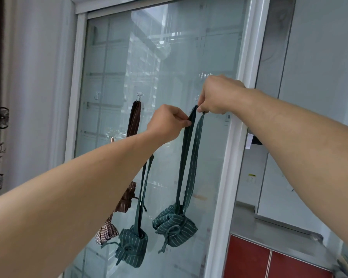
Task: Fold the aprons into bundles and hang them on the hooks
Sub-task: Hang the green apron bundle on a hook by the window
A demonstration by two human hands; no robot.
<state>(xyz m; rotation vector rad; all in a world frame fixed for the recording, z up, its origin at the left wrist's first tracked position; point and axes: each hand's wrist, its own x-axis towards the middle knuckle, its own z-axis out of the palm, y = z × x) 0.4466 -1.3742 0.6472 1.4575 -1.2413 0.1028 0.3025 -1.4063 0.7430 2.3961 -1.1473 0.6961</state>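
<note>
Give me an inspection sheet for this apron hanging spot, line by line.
Surface: glass door with small hooks.
Job's things: right green bundle, strap loop held up; second green bundle, brown bundle on hook, checked bundle.
Clutter: nothing seen.
Grippers: left hand and right hand pinch the loop's top.
Cables: nothing seen.
Surroundings: white frame, red cabinet.

The single head-worn camera is looking forward and slightly upward along both outstretched bare forearms, facing a frosted glass sliding door in a white frame (225,157) at close range. Its wide-angle lens is bending the frame's straight edges, and no second view is sharing the scene.
</note>
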